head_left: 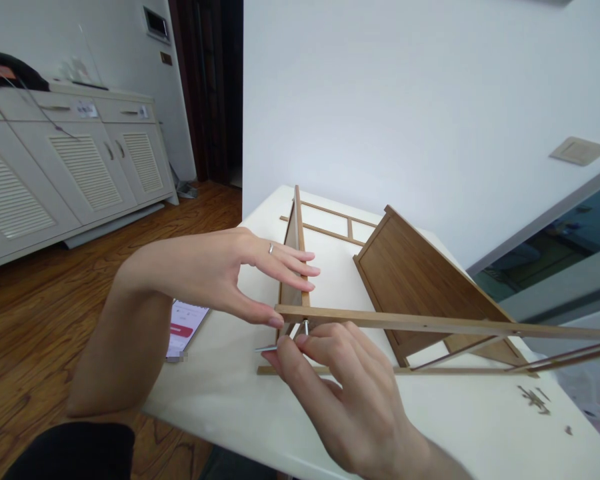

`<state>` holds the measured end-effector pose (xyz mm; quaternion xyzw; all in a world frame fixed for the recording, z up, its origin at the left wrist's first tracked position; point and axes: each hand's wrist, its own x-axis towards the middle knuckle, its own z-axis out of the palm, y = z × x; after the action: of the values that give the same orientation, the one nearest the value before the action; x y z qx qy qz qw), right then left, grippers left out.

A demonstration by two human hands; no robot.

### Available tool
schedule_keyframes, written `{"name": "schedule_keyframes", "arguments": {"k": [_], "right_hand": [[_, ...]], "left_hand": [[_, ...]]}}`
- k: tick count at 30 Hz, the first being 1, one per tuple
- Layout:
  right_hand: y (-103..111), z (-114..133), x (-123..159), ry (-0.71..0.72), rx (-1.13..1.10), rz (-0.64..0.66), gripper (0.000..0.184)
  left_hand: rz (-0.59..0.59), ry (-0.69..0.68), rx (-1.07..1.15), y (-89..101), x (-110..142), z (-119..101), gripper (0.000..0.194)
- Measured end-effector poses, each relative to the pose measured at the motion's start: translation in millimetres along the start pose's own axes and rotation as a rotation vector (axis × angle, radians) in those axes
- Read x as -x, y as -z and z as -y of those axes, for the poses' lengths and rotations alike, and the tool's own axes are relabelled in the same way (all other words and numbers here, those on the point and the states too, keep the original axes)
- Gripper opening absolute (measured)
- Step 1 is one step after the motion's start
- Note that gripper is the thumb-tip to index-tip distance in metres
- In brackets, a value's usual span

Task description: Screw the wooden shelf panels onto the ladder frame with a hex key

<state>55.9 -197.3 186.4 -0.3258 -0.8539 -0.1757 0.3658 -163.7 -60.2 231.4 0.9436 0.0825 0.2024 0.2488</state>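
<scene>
A wooden frame stands on the white table, with a long slim rail crossing its near side. My right hand is closed in a pinch around a thin metal hex key, below the rail's left end. The key's upper part meets the underside of the rail at a small metal fastener. My left hand has its fingers stretched out over the top edge of an upright wooden panel, and its thumb rests against the rail's left end. A larger panel leans at a slant farther right in the frame.
Several loose screws lie on the table at the right. A phone with a lit screen sits beneath my left wrist, by the table's left edge. Behind the table is a white wall; a white cabinet stands at left.
</scene>
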Motion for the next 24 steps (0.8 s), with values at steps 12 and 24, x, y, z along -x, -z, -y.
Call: {"name": "schedule_keyframes", "arguments": {"k": [12, 24], "right_hand": [[1.8, 0.4, -0.3, 0.008, 0.023, 0.017, 0.013], [0.5, 0.2, -0.8, -0.042, -0.051, -0.011, 0.018]], "left_hand": [[0.004, 0.009, -0.005, 0.2, -0.6, 0.0, 0.058], [0.011, 0.011, -0.009, -0.7, 0.4, 1.4, 0.055]]}}
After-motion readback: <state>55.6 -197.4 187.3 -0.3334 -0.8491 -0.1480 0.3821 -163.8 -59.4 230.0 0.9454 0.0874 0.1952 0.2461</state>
